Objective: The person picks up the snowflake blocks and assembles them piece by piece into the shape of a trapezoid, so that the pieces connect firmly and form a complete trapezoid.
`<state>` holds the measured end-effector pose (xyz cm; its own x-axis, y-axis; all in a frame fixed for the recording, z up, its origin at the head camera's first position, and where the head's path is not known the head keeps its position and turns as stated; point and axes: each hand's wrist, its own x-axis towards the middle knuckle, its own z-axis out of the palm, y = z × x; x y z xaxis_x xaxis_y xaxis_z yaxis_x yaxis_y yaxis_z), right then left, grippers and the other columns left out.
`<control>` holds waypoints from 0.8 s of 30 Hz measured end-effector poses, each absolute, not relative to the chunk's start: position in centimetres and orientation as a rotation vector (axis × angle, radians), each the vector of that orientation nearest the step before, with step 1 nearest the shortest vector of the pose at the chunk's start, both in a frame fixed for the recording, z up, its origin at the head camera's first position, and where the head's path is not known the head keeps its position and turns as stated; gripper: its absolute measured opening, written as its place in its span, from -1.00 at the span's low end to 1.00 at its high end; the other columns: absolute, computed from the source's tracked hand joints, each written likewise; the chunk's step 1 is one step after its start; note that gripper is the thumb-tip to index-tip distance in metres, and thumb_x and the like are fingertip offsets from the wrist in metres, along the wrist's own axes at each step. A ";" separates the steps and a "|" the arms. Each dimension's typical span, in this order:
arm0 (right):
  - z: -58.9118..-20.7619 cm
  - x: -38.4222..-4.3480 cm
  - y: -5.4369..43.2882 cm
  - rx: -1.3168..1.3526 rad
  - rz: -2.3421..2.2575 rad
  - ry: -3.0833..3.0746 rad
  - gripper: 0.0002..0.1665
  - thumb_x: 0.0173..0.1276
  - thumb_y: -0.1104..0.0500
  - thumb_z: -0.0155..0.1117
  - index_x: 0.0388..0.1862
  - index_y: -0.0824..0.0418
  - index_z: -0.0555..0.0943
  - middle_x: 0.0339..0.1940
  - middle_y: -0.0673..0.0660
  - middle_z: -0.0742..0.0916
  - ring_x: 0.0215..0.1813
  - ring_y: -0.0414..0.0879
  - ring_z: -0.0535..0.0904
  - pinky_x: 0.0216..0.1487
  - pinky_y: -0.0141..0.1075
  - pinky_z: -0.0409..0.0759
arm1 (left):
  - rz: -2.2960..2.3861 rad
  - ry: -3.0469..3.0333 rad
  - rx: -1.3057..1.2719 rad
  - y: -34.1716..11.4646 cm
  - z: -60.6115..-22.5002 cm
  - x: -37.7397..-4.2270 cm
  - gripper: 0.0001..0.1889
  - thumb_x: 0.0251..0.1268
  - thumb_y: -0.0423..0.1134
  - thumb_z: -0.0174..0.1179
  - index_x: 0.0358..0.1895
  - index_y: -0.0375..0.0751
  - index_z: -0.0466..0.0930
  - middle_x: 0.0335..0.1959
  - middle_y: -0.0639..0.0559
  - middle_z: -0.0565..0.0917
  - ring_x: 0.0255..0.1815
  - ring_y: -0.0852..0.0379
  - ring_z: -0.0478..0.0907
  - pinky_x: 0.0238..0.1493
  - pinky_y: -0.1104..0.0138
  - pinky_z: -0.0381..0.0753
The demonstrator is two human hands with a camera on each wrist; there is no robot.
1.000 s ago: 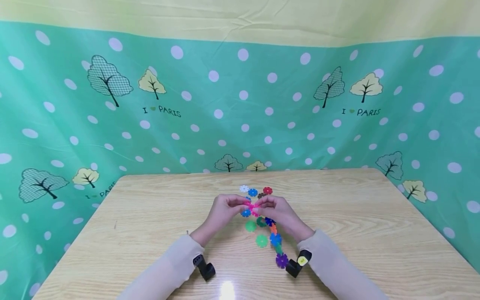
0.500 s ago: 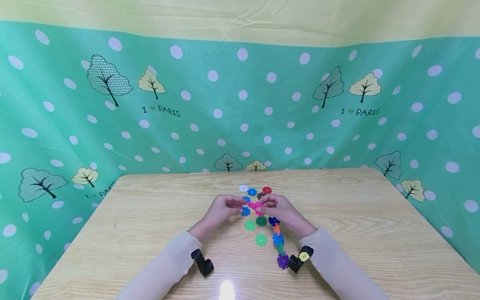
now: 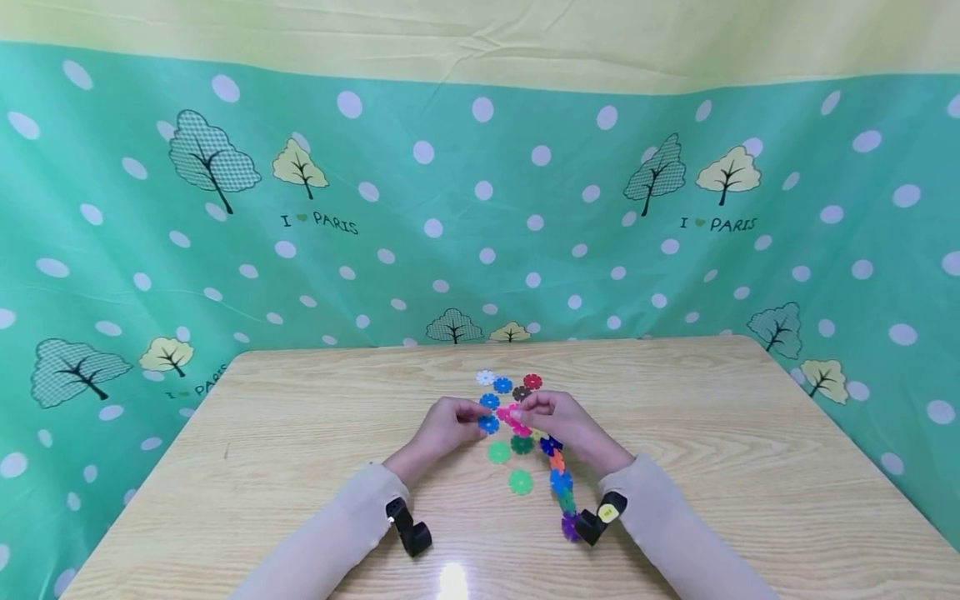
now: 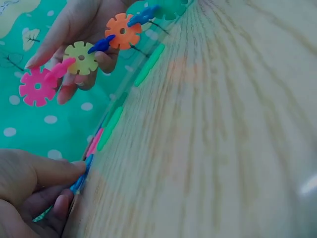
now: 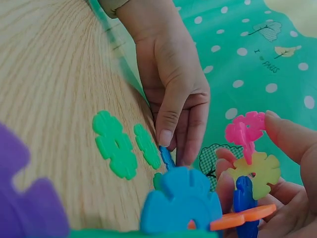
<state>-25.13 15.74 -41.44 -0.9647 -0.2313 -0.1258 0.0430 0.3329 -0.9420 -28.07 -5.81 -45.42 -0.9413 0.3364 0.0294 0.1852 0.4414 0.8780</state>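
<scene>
My right hand (image 3: 558, 423) holds a chain of interlocked flower-shaped plastic discs (image 3: 561, 482) up off the table. At its top the thumb touches a pink disc (image 5: 255, 120); a yellow disc (image 5: 267, 170), a dark blue one and an orange disc (image 4: 119, 39) follow. The lower end runs through blue and green to a purple disc (image 3: 570, 527) beside the right wrist camera. My left hand (image 3: 448, 425) pinches a loose blue disc (image 3: 488, 425) at the tabletop between thumb and fingers, as the right wrist view shows.
Loose discs lie around the hands: light green discs (image 3: 521, 482), a dark green disc (image 3: 522, 445), more blue discs (image 3: 502, 386), a white disc (image 3: 485, 378), a red disc (image 3: 532, 382) and a brown disc (image 3: 521, 393). A dotted green curtain (image 3: 405, 275) hangs behind the wooden table (image 3: 300, 417).
Both hands were together at the pink discs. My left hand has come away from them and down to the blue disc. The right hand has kept the chain, which shifted slightly right.
</scene>
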 end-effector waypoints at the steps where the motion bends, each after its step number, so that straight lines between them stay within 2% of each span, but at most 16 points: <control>1: -41.4 -25.1 15.7 -0.165 -1.678 2.360 -0.74 0.28 0.08 0.30 -0.22 0.26 0.59 -0.37 0.01 0.70 -0.28 -0.14 0.55 -0.11 -0.28 0.47 | 1.503 2.551 0.473 -5.8 -45.4 -28.0 -0.70 0.02 -0.42 0.34 -0.10 -0.18 0.69 -0.13 -0.05 0.69 -0.20 0.14 0.54 -0.13 0.32 0.59; 9: -41.8 -25.2 16.1 -0.279 -1.739 2.275 -0.74 0.31 0.10 0.27 -0.24 0.30 0.53 -0.49 -0.02 0.63 -0.33 -0.13 0.47 -0.17 -0.30 0.47 | 1.407 2.585 0.546 -5.7 -44.8 -27.8 -0.63 -0.06 -0.46 0.38 -0.09 -0.18 0.67 -0.09 -0.05 0.67 -0.11 0.08 0.54 -0.02 0.20 0.55; 12: -41.9 -25.3 16.2 -0.310 -1.759 2.241 -0.76 0.32 0.12 0.25 -0.25 0.30 0.52 -0.54 -0.04 0.61 -0.36 -0.14 0.46 -0.18 -0.31 0.46 | 1.368 2.587 0.593 -5.8 -44.7 -27.7 -0.58 -0.11 -0.48 0.40 -0.06 -0.20 0.65 -0.09 -0.04 0.67 -0.13 0.10 0.54 -0.02 0.23 0.56; 14: -41.9 -25.3 16.2 -0.315 -1.758 2.240 -0.77 0.31 0.12 0.25 -0.26 0.28 0.52 -0.56 -0.05 0.60 -0.37 -0.15 0.44 -0.19 -0.32 0.43 | 1.366 2.580 0.604 -6.0 -44.6 -27.7 -0.58 -0.11 -0.50 0.39 -0.06 -0.23 0.65 -0.13 -0.04 0.67 -0.20 0.12 0.53 -0.10 0.29 0.58; 20: -41.8 -25.3 16.2 -0.284 -1.765 2.214 -0.73 0.30 0.10 0.27 -0.21 0.30 0.53 -0.49 -0.03 0.62 -0.31 -0.11 0.46 -0.15 -0.29 0.44 | 1.422 2.556 0.564 -6.5 -44.6 -27.9 -0.65 -0.07 -0.53 0.36 -0.12 -0.24 0.67 -0.27 0.00 0.66 -0.31 0.17 0.51 -0.25 0.39 0.58; 24: -41.6 -25.2 16.0 -0.208 -1.741 2.224 -0.64 0.29 0.03 0.29 -0.12 0.30 0.58 -0.30 0.02 0.70 -0.15 -0.11 0.53 -0.04 -0.26 0.49 | 1.476 2.525 0.550 -6.7 -44.8 -28.1 -0.75 0.02 -0.49 0.32 -0.17 -0.26 0.69 -0.33 0.01 0.67 -0.35 0.19 0.52 -0.29 0.41 0.57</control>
